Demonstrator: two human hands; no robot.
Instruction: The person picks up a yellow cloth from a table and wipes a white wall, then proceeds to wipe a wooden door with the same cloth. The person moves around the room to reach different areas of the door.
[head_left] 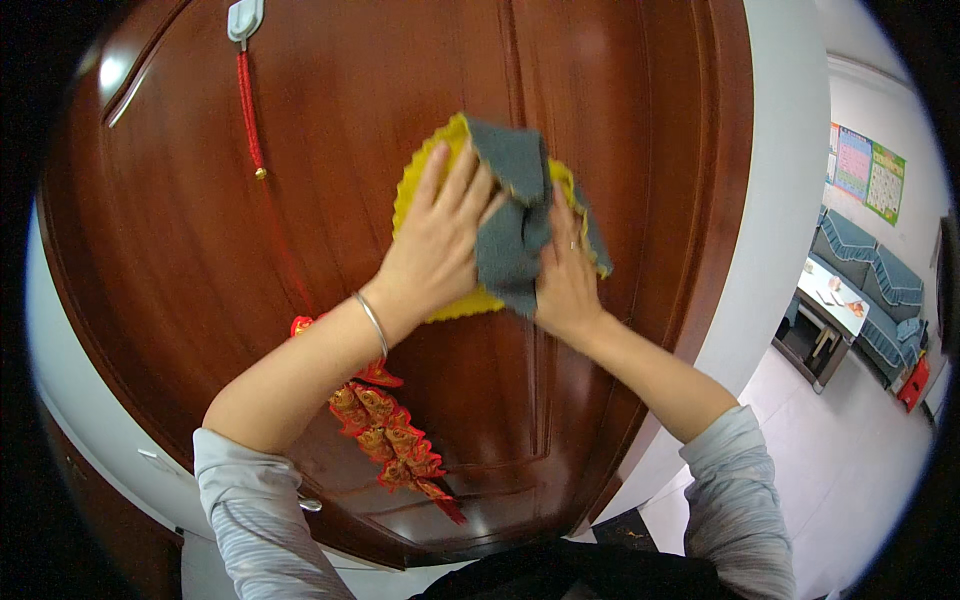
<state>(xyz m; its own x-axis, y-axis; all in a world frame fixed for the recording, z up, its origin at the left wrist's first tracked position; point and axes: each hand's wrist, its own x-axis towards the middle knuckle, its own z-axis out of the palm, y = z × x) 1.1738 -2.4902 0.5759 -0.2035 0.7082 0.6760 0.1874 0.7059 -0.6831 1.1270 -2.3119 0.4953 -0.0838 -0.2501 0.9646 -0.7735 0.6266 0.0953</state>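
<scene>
Feed check from my end: cloth (515, 255) was up on the brown wooden door (350, 130), near the middle of my view, both hands on it. Two-tone: yellow on one face, dull blue-grey on the other, with a scalloped yellow edge down the left. Soft, creased, folded over itself; grey lay on top through the middle and upper right, yellow showed at left, along the bottom and in a strip at right.

Orientation: bunched, so I couldn't call one clear long axis. Main grey fold ran roughly up-down in view; one tip pointed up, one corner pointed down and right.

Left hand (435, 245): open, fingers extended upward, laid over the yellow part, thumb side by the grey fold. Silver bracelet (371, 325) on that wrist. Right hand (570, 285): on the right edge of the cloth, fingers upward, thumb hidden by grey fabric; I couldn't tell whether it was pinching or just pressing.

Nearby on the door: red cord (249, 110) hung from a white hook (244, 18) at upper left; red-and-gold ornament (390, 440) sat below the left forearm, partly covered by it.
</scene>
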